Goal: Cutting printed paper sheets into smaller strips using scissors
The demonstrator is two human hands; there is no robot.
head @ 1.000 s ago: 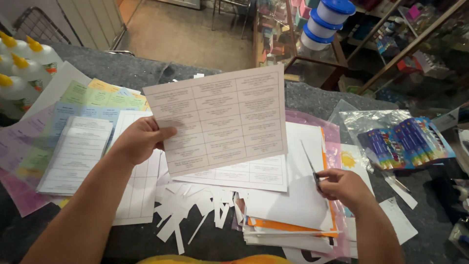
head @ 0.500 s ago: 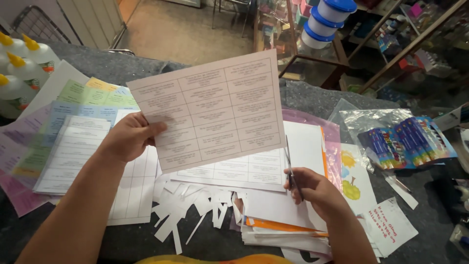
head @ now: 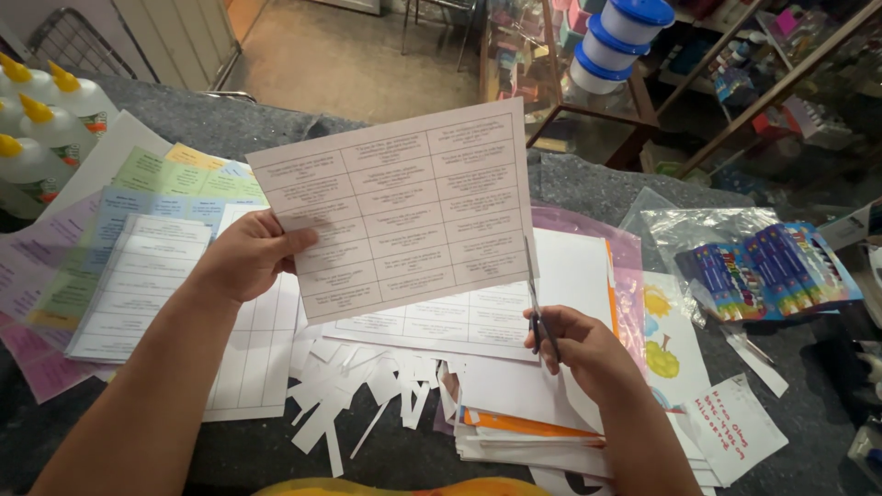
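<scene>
My left hand (head: 246,257) holds up a pale sheet of paper (head: 404,207) printed with a grid of boxed text, gripping its left edge. My right hand (head: 583,349) is closed around a pair of scissors (head: 533,294), whose blades point up at the sheet's lower right edge. Under the raised sheet lies a second gridded sheet (head: 432,321) on a stack of white papers (head: 542,413).
White paper offcuts (head: 354,390) litter the grey tabletop (head: 588,188). Coloured printed sheets (head: 138,211) spread at left beside glue bottles (head: 41,138). A plastic bag of markers (head: 763,266) lies at right. Stacked blue-lidded tubs (head: 616,41) stand beyond the table.
My right hand has lifted the scissors from the paper stack up to the sheet's lower right edge. My left hand has shifted the held sheet slightly.
</scene>
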